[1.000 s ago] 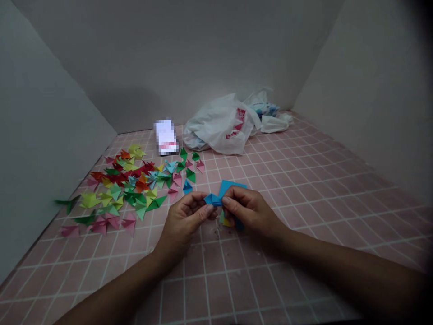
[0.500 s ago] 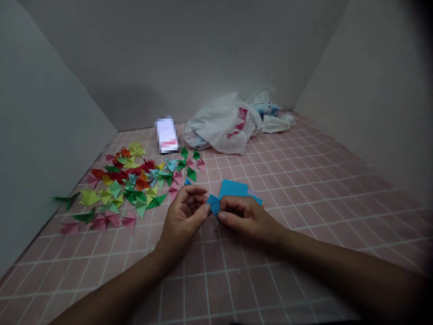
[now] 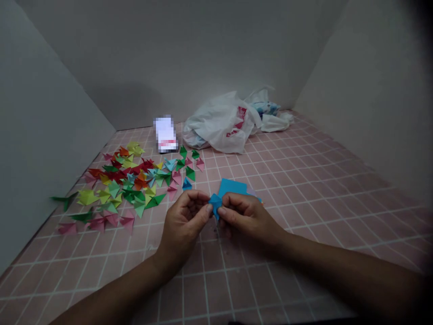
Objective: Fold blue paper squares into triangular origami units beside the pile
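Observation:
Both my hands meet over the pink tiled floor [image 3: 304, 180] and pinch a small folded blue paper piece [image 3: 214, 201]. My left hand [image 3: 184, 223] has its fingers curled and grips the piece's left side with thumb and forefinger. My right hand [image 3: 246, 216] pinches its right side, fingers closed. Just behind my hands lies a flat blue paper sheet [image 3: 233, 186], with other coloured sheets peeking out under it.
Several folded paper triangles [image 3: 131, 185] in many colours are spread over the floor at left. A small white box [image 3: 165, 134] stands behind them. White plastic bags [image 3: 223, 122] lie at the back. Grey walls close in on left, back and right.
The blue piece has been pressed smaller between my fingertips, and my hands have drawn closer together. Nothing else has moved.

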Tool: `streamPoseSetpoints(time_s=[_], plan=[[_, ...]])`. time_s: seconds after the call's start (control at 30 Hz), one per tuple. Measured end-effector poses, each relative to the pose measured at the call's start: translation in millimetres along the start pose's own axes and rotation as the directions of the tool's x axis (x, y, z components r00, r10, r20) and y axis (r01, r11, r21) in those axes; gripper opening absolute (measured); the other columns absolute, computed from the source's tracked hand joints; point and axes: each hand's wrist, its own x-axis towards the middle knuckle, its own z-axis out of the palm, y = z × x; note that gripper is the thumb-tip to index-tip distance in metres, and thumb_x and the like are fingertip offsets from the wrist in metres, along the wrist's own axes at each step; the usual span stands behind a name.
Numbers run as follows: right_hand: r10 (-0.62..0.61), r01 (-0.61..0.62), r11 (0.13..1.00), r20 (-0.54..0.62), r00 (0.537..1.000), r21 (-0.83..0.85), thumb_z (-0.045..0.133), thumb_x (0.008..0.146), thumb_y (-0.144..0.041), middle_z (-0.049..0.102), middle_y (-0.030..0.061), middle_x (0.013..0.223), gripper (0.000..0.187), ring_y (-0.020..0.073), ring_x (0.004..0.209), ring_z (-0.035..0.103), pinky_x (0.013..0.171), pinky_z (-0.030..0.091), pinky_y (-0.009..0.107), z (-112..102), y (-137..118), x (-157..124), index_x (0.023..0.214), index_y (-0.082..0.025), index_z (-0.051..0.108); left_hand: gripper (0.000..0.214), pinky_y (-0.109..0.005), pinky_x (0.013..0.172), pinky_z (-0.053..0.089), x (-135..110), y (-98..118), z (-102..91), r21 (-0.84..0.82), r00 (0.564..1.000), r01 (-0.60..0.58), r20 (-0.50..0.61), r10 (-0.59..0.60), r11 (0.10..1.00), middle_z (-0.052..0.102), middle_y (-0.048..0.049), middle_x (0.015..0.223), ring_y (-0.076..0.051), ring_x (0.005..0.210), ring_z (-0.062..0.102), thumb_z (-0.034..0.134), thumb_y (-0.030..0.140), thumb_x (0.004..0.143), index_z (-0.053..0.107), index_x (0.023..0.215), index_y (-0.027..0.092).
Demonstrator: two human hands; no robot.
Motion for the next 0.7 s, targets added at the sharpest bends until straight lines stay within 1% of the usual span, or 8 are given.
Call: streamPoseSetpoints(time_s=[0.13,0.27,0.37,0.47,0.57,0.7], plan=[[-0.028,0.03,0.999,0.049,0.998,-0.025,0.065,0.089,-0.037,0.057,-0.0028,0.062,0.025,0.0086,0.052,0.054,0.05,0.042,0.021,-1.9,-1.5,0.0,0.075,-0.018,0.056,0.012,-0.019,0.065,0.053,-2.2,-0.5,1.3,0.027,1.0,0.0,-0.013,0.001,1.0,0.067,0.0015,0.077,-0.009,0.07,0.063,0.073,0.02,0.077,0.065,0.085,0.017],[-0.023,0.024,0.999,0.03,0.999,-0.026,0.064,0.089,-0.039,0.056,-0.0037,0.06,0.026,0.0086,0.05,0.053,0.048,0.042,0.021,-4.0,-1.3,1.5,0.076,-0.018,0.056,0.013,-0.02,0.064,0.053,-2.3,-0.8,1.7,0.035,1.0,0.008,-0.009,-0.008,0.999,0.066,0.0017,0.076,-0.01,0.07,0.064,0.073,0.021,0.076,0.064,0.086,0.017],[-0.043,0.043,0.999,0.012,0.999,-0.028,0.063,0.09,-0.036,0.058,-0.0031,0.061,0.026,0.008,0.049,0.054,0.048,0.042,0.021,-4.1,-1.1,1.4,0.074,-0.018,0.055,0.018,-0.021,0.067,0.054,-1.7,-2.0,2.0,0.006,1.0,0.023,-0.016,-0.023,1.0,0.067,0.0015,0.079,-0.011,0.073,0.065,0.074,0.022,0.076,0.064,0.091,0.018],[-0.08,0.08,0.996,-0.009,0.997,-0.034,0.063,0.092,-0.035,0.06,-0.0022,0.063,0.025,0.0076,0.05,0.056,0.049,0.043,0.021,-3.9,-0.1,0.7,0.075,-0.017,0.057,0.017,-0.022,0.066,0.052,-1.3,-3.1,1.7,-0.011,0.996,0.079,0.043,-0.078,0.997,0.067,0.0011,0.077,-0.011,0.071,0.063,0.072,0.025,0.08,0.064,0.092,0.017],[-0.098,0.097,0.995,-0.016,0.995,-0.016,0.062,0.093,-0.035,0.061,-0.0018,0.064,0.025,0.0074,0.051,0.056,0.049,0.043,0.021,-3.2,1.8,0.1,0.075,-0.017,0.06,0.015,-0.023,0.065,0.05,-1.4,-3.3,0.6,0.008,0.984,0.127,0.127,-0.127,0.992,0.065,0.0007,0.071,-0.01,0.066,0.059,0.067,0.029,0.084,0.065,0.083,0.015],[-0.11,0.11,0.994,-0.041,0.993,0.012,0.062,0.093,-0.034,0.063,-0.001,0.065,0.025,0.0072,0.052,0.057,0.05,0.043,0.021,-1.4,2.8,-1.3,0.076,-0.016,0.063,0.019,-0.024,0.065,0.048,-1.8,-3.3,-0.6,0.016,0.977,0.145,0.156,-0.146,0.989,0.063,0.0013,0.067,-0.011,0.064,0.058,0.066,0.032,0.086,0.064,0.078,0.015]])
